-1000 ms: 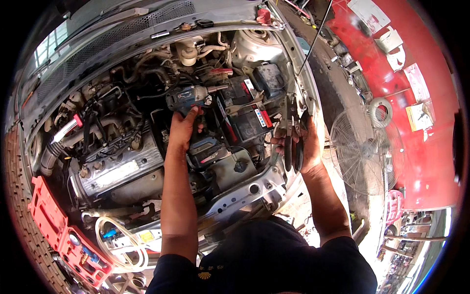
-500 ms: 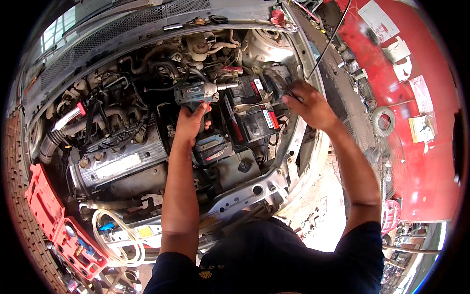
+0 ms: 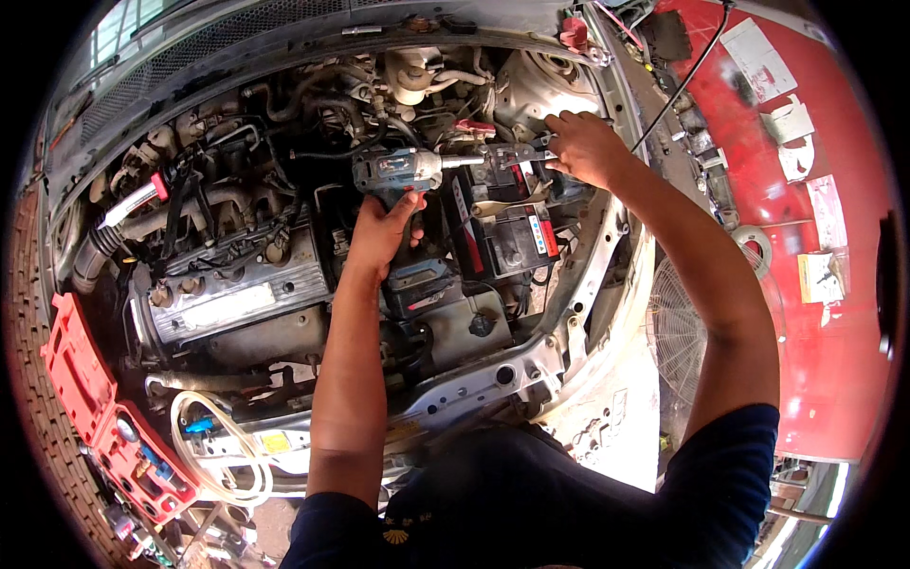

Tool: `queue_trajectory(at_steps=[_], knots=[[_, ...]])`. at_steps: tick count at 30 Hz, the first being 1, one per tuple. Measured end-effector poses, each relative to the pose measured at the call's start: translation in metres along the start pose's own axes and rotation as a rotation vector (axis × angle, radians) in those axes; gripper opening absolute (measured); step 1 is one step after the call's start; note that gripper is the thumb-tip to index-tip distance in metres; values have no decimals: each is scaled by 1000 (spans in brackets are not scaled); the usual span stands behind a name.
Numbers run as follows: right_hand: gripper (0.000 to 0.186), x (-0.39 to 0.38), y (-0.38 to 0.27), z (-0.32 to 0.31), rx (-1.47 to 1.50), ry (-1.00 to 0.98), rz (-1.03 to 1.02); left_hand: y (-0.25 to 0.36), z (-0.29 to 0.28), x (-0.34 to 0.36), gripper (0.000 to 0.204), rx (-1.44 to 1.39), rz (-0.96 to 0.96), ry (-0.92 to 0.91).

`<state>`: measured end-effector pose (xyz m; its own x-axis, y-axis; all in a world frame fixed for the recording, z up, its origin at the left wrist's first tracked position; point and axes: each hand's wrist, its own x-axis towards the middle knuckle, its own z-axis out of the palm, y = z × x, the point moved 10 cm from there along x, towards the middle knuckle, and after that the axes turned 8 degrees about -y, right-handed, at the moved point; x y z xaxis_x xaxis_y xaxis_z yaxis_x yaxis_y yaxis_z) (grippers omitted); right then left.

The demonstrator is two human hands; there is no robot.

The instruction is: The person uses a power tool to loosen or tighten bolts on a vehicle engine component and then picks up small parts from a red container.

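Observation:
In my left hand [image 3: 387, 230] is a cordless impact wrench [image 3: 393, 171], its grip wrapped by my fingers. A long silver socket [image 3: 463, 161] on its nose points right, over the edge of the car battery [image 3: 507, 232]. My right hand [image 3: 590, 152] is closed on one end of a dark, flat, bracket-like metal piece [image 3: 512, 155]. That piece reaches left above the back of the battery, close to the socket's tip. I cannot make out its exact kind. A beige strap-like strip [image 3: 507, 202] lies across the battery top.
The engine [image 3: 237, 294] fills the bay on the left. A white reservoir [image 3: 409, 83] stands behind the tools. At the lower left are an open red tool case [image 3: 133, 455] and a coiled clear hose [image 3: 256, 465]. A fan [image 3: 678, 322] stands beyond the right fender.
My right hand has risen and swung the dark metal piece leftward, toward the socket. My left hand keeps its hold on the impact wrench. The whole view has shifted slightly.

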<state>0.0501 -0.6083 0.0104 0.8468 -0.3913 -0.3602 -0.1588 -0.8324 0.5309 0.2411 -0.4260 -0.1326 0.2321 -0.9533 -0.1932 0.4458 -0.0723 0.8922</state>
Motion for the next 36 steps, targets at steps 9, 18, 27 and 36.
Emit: queue_trajectory(at_steps=[9, 18, 27, 36], knots=[[32, 9, -2, 6, 38, 55, -32, -1, -3, 1, 37, -3, -20, 7], [36, 13, 4, 15, 112, 92, -47, -6, -6, 3, 36, -22, -35, 26], [41, 17, 5, 24, 118, 23, -77, -5, -5, 1, 35, -27, -52, 49], [44, 12, 0, 15, -19, 131, -116, -4, -4, 2, 35, -41, -24, 23]])
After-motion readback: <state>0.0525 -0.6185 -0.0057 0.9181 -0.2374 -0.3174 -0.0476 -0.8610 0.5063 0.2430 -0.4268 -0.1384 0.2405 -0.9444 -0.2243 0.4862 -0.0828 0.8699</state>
